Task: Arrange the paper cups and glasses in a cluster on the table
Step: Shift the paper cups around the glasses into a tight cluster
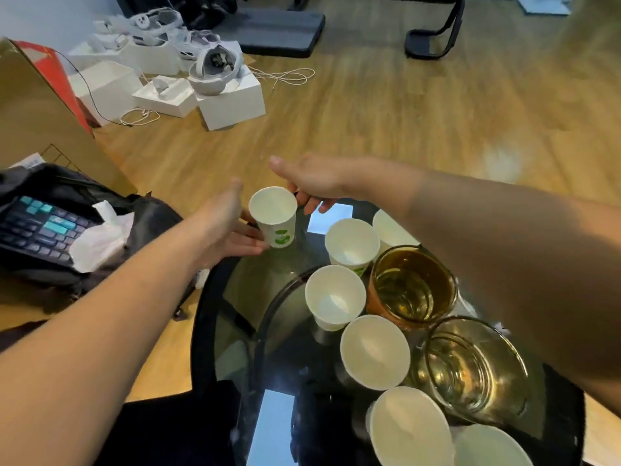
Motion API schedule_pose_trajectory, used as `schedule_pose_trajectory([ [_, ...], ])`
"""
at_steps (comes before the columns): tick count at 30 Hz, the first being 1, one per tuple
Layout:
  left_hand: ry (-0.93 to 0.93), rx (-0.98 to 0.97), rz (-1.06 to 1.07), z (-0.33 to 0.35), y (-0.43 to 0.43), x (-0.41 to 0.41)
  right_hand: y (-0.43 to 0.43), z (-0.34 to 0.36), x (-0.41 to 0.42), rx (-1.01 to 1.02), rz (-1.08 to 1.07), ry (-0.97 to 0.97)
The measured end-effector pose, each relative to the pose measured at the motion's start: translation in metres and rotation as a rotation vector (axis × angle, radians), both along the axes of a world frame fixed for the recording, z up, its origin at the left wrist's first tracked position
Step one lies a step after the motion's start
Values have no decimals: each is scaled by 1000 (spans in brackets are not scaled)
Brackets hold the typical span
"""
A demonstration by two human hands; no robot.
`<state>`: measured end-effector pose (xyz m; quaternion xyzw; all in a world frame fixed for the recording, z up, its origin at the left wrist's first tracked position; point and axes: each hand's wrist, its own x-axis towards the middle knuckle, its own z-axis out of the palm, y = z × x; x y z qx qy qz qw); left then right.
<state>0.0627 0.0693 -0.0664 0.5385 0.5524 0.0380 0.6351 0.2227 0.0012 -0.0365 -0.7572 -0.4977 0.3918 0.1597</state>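
Cups: I count seven white paper cups, all upright and empty. One, the far cup [274,216], has a green logo and sits at the far-left edge of the tabletop [235,297], apart from the rest.
Cluster: the other six run in a loose line. Back cup [391,228] is partly hidden by the right forearm, then second cup [351,245], third cup [334,297], fourth cup [374,351], fifth cup [410,428], and corner cup [490,447], cut by the frame's bottom edge.
Glasses: two. Amber glass [411,287] is just right of the second and third cups; clear glass [473,364] is nearer me, beside the fourth cup. Whether they touch, I can't tell.
Left hand: left hand [225,227] is open, fingers against the lower left side of the far cup, thumb up and clear of the rim. A cradle, not a full grip.
Right hand: right hand [311,183] is loosely spread, thumb raised, fingertips curled down at the far cup's right rim. Contact looks likely, but I can't confirm it.
Tabletop: round, dark glass, reflective.
Floor: wood, with a keyboard [37,227] on a black bag [84,196] at left and white boxes [232,102] with headsets further out.
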Motion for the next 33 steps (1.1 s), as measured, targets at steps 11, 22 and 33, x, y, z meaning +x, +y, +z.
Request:
schedule_pose_trajectory([
  [11, -28, 455, -222, 55, -30, 103, -73, 40, 80, 266, -397, 110],
  [22, -7, 337, -872, 12, -85, 185, -203, -11, 129, 131, -648, 401],
  [33, 71, 442, -910, 16, -65, 161, -200, -44, 130, 23, -536, 494],
])
